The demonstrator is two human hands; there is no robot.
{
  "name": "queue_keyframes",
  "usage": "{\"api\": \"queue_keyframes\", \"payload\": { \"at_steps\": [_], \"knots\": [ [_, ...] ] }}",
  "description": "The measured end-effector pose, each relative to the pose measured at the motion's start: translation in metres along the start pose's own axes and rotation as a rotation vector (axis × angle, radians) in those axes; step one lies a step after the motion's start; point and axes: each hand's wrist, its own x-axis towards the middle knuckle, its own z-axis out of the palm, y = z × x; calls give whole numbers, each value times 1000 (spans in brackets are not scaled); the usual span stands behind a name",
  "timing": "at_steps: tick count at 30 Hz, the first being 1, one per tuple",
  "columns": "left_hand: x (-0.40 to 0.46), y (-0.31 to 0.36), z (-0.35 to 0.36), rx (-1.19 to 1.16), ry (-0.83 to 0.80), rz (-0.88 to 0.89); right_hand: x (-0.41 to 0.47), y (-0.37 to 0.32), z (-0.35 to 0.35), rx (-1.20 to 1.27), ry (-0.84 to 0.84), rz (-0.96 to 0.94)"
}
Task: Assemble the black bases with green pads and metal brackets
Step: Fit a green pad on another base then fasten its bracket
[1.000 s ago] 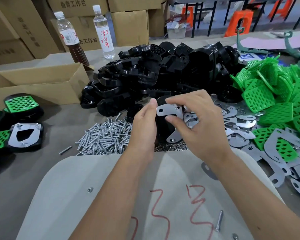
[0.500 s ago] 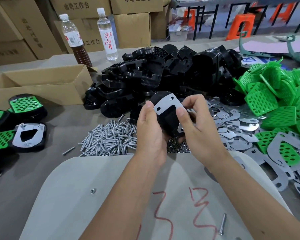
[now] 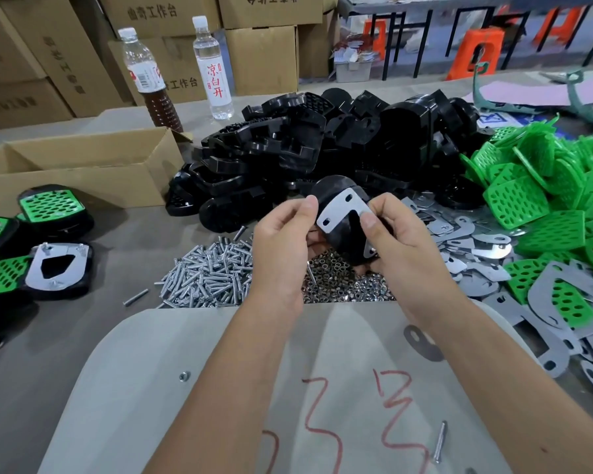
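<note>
Black moulded base [image 3: 343, 234], likely light, rigid and slick, sits pinched between left hand [image 3: 281, 248] and right hand [image 3: 401, 241], whose thumb presses the thin metal bracket [image 3: 343, 210]; edges look safest.

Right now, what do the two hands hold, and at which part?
Both hold one black base with a metal bracket lying on it. The left hand grips its left edge; the right hand pinches the right side, thumb on the bracket.
</note>
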Motion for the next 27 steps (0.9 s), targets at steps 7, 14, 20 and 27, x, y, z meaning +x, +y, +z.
{"api": "queue_keyframes", "payload": {
  "at_steps": [7, 14, 20, 27],
  "knots": [
    [6, 0, -8, 42, 14, -59, -3, 1, 1, -11, -38, -4],
    [8, -2, -10, -17, 40, -162, -6, -4, -1, -1, -62, -5],
    [9, -3, -10, -27, 48, -158, -6, -7, 1, -41, -82, -14],
    [8, -3, -7, -86, 110, -93, -8, -7, 7, -83, -13, -14]
  ]
}}
